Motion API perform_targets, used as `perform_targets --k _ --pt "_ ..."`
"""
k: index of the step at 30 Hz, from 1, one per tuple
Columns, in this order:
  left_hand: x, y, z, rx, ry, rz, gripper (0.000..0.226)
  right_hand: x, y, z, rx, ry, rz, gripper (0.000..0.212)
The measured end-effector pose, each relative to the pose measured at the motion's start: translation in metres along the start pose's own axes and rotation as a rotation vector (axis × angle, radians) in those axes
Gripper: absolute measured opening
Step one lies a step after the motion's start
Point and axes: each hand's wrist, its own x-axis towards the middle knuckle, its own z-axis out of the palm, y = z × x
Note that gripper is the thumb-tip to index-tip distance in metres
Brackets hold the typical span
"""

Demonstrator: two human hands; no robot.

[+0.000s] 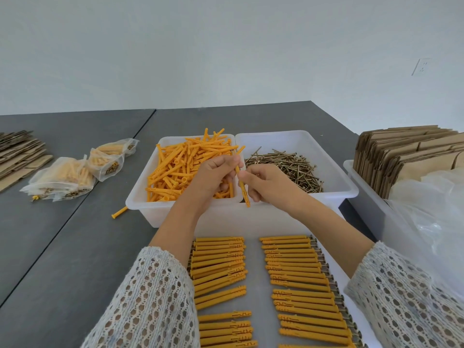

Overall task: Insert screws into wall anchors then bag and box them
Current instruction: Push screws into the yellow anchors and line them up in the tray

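Two hands meet on one long orange plastic wall anchor [242, 183], held above the seam between two white plastic bins.

Left hand [213, 175] pinches the anchor's upper end; right hand [266, 183] curls against its shaft, and whether it also holds a screw is hidden. Misaligned entry could jam or drop the anchor, as with the stray orange anchor [119, 212] on the grey desk [75, 247]. Loose brass-coloured screws [288, 169] wait right; finished rows [296, 280] lie below.
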Motion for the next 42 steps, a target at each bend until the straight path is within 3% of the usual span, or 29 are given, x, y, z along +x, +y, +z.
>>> perform_targets --k 4,7,10,13,17,21,24,27,29,31,34,38,40,42 --pt "0.001 0.0 -0.003 -0.049 -0.063 -0.033 0.031 -0.002 -0.003 0.007 0.099 -0.042 -0.029 0.026" --pt "0.002 0.003 -0.009 -0.295 0.01 -0.09 0.054 -0.009 -0.011 0.002 0.124 -0.307 0.03 0.023" --pt "0.005 0.003 -0.019 -0.643 0.174 -0.111 0.067 -0.023 -0.023 0.013 -0.164 -0.784 0.074 0.023" --pt "0.006 0.001 -0.022 -0.737 0.25 -0.103 0.063 -0.039 -0.024 0.048 -0.584 -0.907 0.024 0.021" --pt "0.006 0.001 -0.021 -0.705 0.256 -0.105 0.061 -0.06 -0.021 0.101 -1.178 -0.76 -0.24 0.028" --pt "0.006 0.001 -0.02 -0.656 0.268 -0.11 0.056 -0.061 -0.026 0.117 -1.271 -0.698 -0.365 0.037" --pt "0.005 0.0 -0.017 -0.547 0.3 -0.112 0.051 -0.059 -0.025 0.111 -1.221 -0.668 -0.328 0.03" --pt "0.006 -0.001 -0.009 -0.266 0.389 -0.113 0.039 -0.056 -0.033 0.098 -1.031 -0.665 -0.288 0.03" --pt "0.006 -0.003 -0.008 0.024 0.435 -0.059 0.035 -0.051 -0.042 0.081 -0.843 -0.64 -0.252 0.041" --pt "0.002 -0.007 -0.013 0.458 0.442 0.062 0.031 -0.046 -0.05 0.058 -0.669 -0.573 -0.206 0.047" --pt "-0.004 -0.018 -0.02 0.989 0.441 0.018 0.018 -0.033 -0.046 0.024 -0.369 -0.278 -0.141 0.037" --pt "-0.002 -0.023 -0.02 1.211 0.379 -0.148 0.018 -0.007 -0.004 -0.004 -0.648 0.273 -0.026 0.022" --pt "0.0 -0.022 -0.019 1.258 0.327 -0.179 0.022 -0.001 0.021 -0.017 -0.769 0.377 0.119 0.016" --pt "0.001 -0.022 -0.019 1.286 0.252 -0.198 0.025 0.004 0.039 -0.028 -0.72 0.399 0.25 0.015"
